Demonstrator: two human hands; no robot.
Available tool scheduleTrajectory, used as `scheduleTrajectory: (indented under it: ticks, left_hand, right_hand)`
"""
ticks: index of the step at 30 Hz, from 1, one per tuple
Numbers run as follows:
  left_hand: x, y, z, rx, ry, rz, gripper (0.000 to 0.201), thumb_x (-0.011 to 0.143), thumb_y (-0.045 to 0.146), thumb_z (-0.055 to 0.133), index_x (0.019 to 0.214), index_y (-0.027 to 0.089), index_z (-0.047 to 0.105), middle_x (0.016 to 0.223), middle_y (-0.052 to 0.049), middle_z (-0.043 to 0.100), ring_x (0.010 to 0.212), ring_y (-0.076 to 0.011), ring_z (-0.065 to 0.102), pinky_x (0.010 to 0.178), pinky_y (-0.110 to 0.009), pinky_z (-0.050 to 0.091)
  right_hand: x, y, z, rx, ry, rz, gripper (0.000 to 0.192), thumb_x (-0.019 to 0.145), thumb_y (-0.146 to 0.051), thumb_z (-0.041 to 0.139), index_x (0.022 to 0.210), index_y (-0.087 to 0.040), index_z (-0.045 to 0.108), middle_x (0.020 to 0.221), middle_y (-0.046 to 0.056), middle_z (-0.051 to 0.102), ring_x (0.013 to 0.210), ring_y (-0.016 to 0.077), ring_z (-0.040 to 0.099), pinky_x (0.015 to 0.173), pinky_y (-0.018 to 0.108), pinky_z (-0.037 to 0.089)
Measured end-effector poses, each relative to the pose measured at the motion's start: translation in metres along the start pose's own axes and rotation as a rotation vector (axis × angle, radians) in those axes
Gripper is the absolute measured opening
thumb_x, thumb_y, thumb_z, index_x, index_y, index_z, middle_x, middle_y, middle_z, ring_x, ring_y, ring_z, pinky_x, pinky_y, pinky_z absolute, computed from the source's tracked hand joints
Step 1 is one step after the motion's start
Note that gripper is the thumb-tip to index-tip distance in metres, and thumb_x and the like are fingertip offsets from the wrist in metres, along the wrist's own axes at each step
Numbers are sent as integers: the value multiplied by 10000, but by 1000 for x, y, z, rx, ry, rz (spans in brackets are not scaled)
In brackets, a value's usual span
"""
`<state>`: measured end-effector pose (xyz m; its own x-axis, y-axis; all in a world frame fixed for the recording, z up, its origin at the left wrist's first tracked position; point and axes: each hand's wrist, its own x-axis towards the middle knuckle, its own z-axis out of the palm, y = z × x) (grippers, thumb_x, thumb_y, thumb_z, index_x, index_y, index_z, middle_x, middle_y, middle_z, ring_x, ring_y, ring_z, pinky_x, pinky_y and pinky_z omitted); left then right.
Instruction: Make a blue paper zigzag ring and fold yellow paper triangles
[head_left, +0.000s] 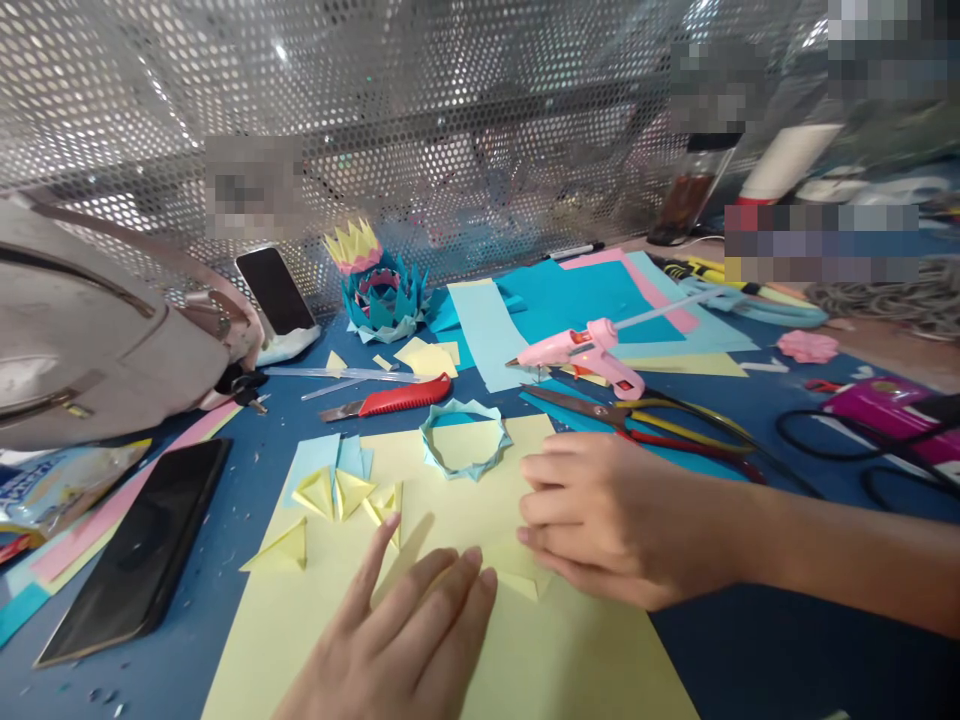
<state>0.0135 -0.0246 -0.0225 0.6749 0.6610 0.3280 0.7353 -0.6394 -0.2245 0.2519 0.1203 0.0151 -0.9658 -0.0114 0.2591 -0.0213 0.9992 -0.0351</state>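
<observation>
Two bare hands are working over a large yellow sheet (pixel 450 640) lying on a blue table (pixel 750 650). The right hand (pixel 607 520) is pressing flat, fingers together, on a small folded yellow triangle (pixel 525 578) near the sheet's middle. The left hand (pixel 405 640) is resting beside it, fingers loosely spread, the tips just touching the fold. More folded yellow triangles (pixel 334 495) are lying to the left. A pale blue paper ring (pixel 465 438) is sitting just beyond, with a pink glue gun (pixel 585 352) and scissors (pixel 637 415) behind.
</observation>
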Motion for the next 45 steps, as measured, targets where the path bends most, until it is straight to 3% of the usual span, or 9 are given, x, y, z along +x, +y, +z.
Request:
scheduleTrajectory:
  ticks: [3,8,11,18,23,28,34,39,45]
  left_hand:
    - [1,3,4,-86,38,-79,405,1063,149,297,1343,167,589,1269,-21,697,1243,-148,575,1252,-526,14]
    - [2,1,11,-191,103,-43,613,1035,575,260,1316,150,602,1124,-86,724,1183,-217,609,1230,-603,29]
    - [4,2,10,-167,110,-36,685,995,650,276,1323,136,589,1122,-86,705,1175,-229,597,1230,-600,6]
    - [11,12,-10,-16,53,17,646,1006,599,349,1301,84,606,1038,-52,686,1114,-190,611,1242,-521,-79]
    - [8,18,-10,48,20,45,446,1046,411,418,1333,119,593,1042,-33,687,1152,-167,606,1238,-536,-51]
    - [6,18,-7,3,20,21,478,1038,463,402,1326,135,598,1057,-46,686,1152,-166,619,1237,-524,-28]
    - [0,12,-2,-9,7,5,611,970,622,432,1357,175,584,1274,-96,645,1264,-232,557,1229,-551,-57]
    - [0,8,-4,-49,7,14,651,980,637,369,1354,152,590,1205,-71,687,1220,-196,585,1234,-512,-81]
    - [4,9,-6,-40,52,51,404,1054,405,400,1284,176,642,1191,-23,697,1200,-157,599,1243,-533,-41]
  right_hand:
    - [0,0,-1,3,-13,25,270,948,-194,519,690,-181,598,671,24,551,697,182,415,624,343,244]
    - [-1,3,5,66,51,63,340,976,-217,492,653,-175,590,680,21,562,688,167,437,611,321,273]
    - [-3,4,11,173,121,147,351,1019,-271,476,731,-171,649,723,20,604,714,156,489,641,295,326]
    - [0,-2,17,313,62,304,238,999,-391,565,985,-183,681,938,34,660,902,175,566,746,280,403]
    - [3,-6,18,400,0,354,122,956,-311,643,933,-192,665,939,19,644,950,179,566,748,273,411]
    - [4,-7,16,492,-28,366,100,955,-273,636,904,-187,645,927,23,643,933,179,563,745,276,423]
    - [5,-6,18,583,28,346,103,967,-229,618,880,-182,646,865,8,657,843,152,560,709,255,410]
    - [5,-1,21,591,56,312,103,978,-210,600,906,-183,668,881,10,671,877,157,555,750,263,422]
    - [2,-2,22,589,60,289,118,990,-198,575,944,-188,684,930,18,649,925,152,553,792,262,426]
